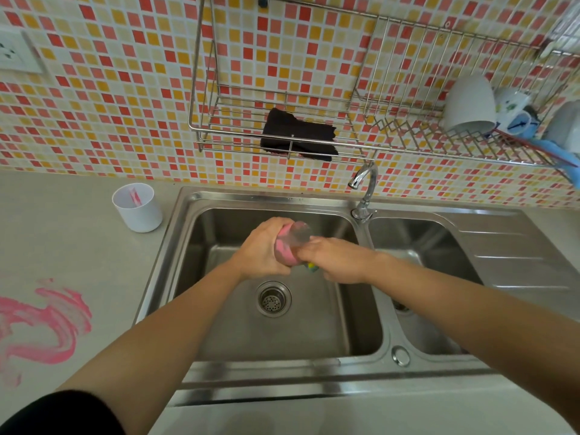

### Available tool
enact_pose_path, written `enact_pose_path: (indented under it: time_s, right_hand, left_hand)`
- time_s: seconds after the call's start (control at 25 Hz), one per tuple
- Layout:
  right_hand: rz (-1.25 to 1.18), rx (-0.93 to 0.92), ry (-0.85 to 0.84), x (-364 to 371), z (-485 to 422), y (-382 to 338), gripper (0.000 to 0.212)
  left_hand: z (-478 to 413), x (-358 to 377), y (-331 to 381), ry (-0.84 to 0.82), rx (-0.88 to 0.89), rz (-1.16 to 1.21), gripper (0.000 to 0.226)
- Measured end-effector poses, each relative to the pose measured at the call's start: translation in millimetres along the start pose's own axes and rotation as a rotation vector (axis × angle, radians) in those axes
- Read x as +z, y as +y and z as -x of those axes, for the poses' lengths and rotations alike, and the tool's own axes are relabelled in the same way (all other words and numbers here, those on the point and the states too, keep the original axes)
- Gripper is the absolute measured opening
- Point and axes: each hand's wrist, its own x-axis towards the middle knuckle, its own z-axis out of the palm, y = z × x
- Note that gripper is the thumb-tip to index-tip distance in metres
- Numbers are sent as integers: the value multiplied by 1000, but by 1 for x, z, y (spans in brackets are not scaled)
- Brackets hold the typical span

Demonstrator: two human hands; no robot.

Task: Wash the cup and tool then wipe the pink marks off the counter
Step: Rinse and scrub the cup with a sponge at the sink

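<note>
In the head view, the clear cup (296,238), smeared pink inside, is held above and just behind the drain (273,298) of the left basin. The left hand (263,249) wraps its fingers round the cup's body. The cup lies tilted, with its mouth apparently pointing away from the drain toward the tap. The right hand (339,260) meets it from the right, fingers curled on a yellow-green sponge (311,267) that is mostly hidden. Far left of the drain, the tool (135,196) stands in a white cup (138,208). The pink marks (47,321) lie left of the drain as well, nearer the left arm.
</note>
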Motion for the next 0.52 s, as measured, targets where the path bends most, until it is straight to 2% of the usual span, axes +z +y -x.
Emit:
enact_pose_path:
  time_s: [0.12,0.24,0.4,0.48,0.52]
  right_hand:
    - [-18,-75,-67,-14,-3,1,28]
    - [290,-83,59,-1,-4,15,27]
    - [-117,79,-130,-12,-6,-4,36]
    - [-191,108,-153,-19,-5,-5,37]
    - [-147,81,-87,-18,-5,-1,32]
  left_hand:
    - [2,4,0,25,-16,30,85]
    - [0,4,3,9,-31,64,83]
    - [-2,6,-2,21,6,-19,84]
    - [0,8,-2,42,-23,20,85]
    - [1,9,-1,43,-36,47,85]
